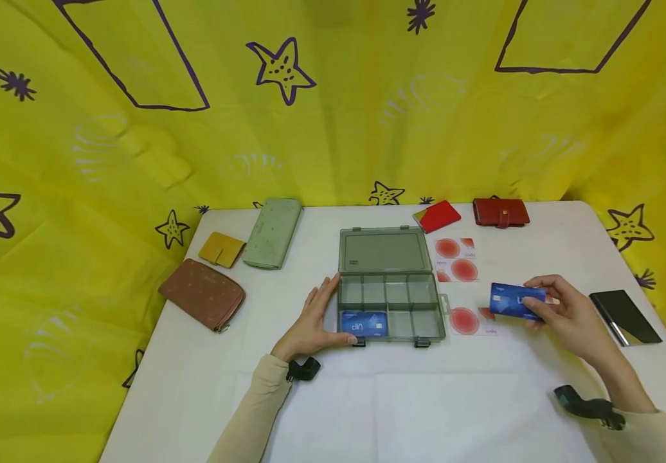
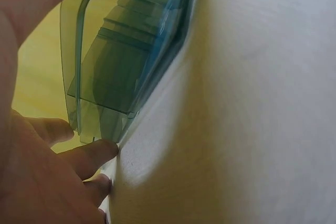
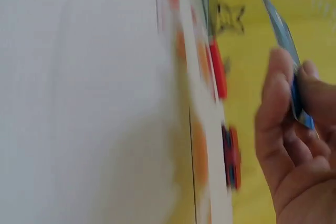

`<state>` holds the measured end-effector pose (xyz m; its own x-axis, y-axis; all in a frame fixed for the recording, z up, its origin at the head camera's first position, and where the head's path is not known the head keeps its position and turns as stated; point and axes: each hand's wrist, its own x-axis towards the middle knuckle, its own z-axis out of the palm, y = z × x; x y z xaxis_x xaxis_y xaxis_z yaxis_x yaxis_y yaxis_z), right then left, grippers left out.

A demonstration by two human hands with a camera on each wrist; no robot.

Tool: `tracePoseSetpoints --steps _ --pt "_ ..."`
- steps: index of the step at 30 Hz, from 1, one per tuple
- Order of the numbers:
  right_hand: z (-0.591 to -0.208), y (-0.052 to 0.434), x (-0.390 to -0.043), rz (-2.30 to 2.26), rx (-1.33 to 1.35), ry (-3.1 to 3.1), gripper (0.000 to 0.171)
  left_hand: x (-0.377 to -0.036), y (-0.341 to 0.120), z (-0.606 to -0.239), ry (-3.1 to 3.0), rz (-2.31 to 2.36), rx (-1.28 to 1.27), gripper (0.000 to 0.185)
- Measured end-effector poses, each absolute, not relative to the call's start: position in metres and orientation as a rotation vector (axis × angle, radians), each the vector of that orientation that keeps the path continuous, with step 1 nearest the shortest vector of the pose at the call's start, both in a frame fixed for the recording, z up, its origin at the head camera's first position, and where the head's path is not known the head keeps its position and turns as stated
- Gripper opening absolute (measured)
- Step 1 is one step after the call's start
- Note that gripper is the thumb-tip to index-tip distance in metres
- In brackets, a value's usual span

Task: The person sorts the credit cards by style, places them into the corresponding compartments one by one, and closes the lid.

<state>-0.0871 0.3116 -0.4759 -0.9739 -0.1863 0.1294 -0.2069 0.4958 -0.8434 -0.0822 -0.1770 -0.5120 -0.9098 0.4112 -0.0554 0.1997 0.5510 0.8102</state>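
Pinching the blue card (image 1: 517, 301) by its right end between thumb and fingertips, the right hand (image 1: 564, 316) holds it off the white table (image 1: 425, 399), to the right of the open grey compartment box (image 1: 389, 292). It looks light, thin, stiff and slick, so an edge-on pinch at one short end probably suits it best, though the right wrist view is blurred. Resting flat with straight fingers, the left hand (image 1: 312, 321) steadies the box's left wall, beside a second blue card (image 1: 364, 323) lying in the front-left compartment.
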Motion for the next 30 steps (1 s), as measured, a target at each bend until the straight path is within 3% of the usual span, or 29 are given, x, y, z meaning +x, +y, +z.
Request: tracePoseSetpoints --steps 8,11,24,30 --pt "-0.465 0.228 -0.092 2.007 0.517 -2.678 0.062 -0.082 -0.176 -0.512 2.554 1.307 0.549 0.129" --pt "-0.467 0.2 -0.098 2.143 0.615 -2.62 0.068 -0.082 -0.176 -0.512 2.558 1.307 0.545 0.13" --pt "-0.484 0.121 -0.099 1.342 0.941 -2.744 0.064 -0.083 -0.176 -0.512 2.563 1.28 0.552 0.131" --pt "-0.481 0.126 -0.107 1.269 0.998 -2.781 0.077 -0.083 -0.178 -0.513 2.561 1.307 0.573 0.13"
